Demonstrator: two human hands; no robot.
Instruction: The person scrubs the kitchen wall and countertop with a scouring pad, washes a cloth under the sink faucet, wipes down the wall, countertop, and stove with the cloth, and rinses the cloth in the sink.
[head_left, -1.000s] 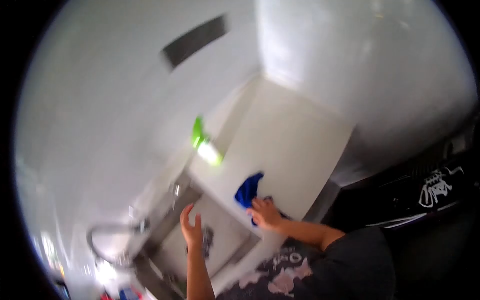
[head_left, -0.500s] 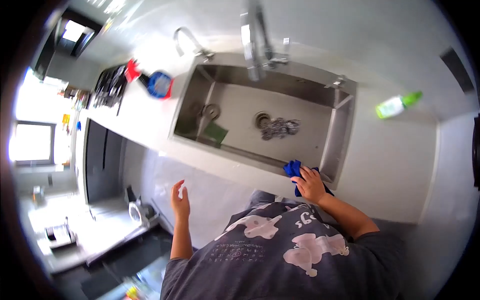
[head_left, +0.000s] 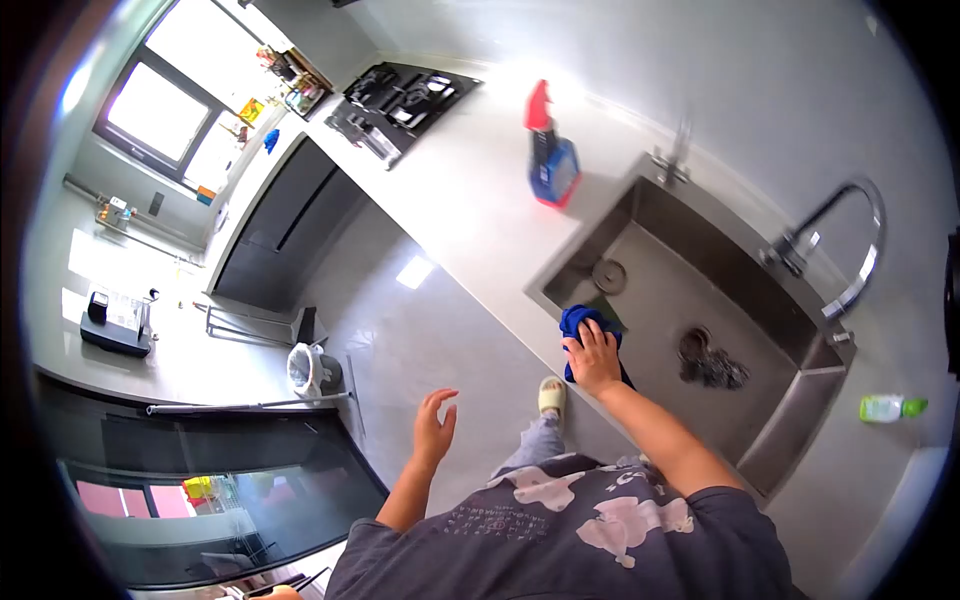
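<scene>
My right hand [head_left: 596, 360] is closed on a bunched blue cloth [head_left: 577, 322] at the front rim of the steel sink [head_left: 700, 262]. Part of the cloth hangs below my fingers. Over the floor, my left hand [head_left: 433, 425] is held up with thumb and fingers apart and nothing in it. Inside the sink, a shiny scrubber-like bundle [head_left: 725, 370] lies by the drain. A green pad [head_left: 610, 314] shows partly behind the cloth, near a round metal strainer [head_left: 610, 277].
A spray bottle [head_left: 554, 170] with a red head stands on the counter [head_left: 470, 200] left of the sink. Beyond it is a black gas hob [head_left: 410, 100]. The curved faucet [head_left: 868, 240] rises behind the sink; a green-capped bottle [head_left: 885, 408] is at right. A bin [head_left: 312, 370] sits at left.
My view has swung left, bringing the hob and window further into sight. My right hand has moved with the blue cloth leftward along the sink's front rim. My left hand stays raised and open.
</scene>
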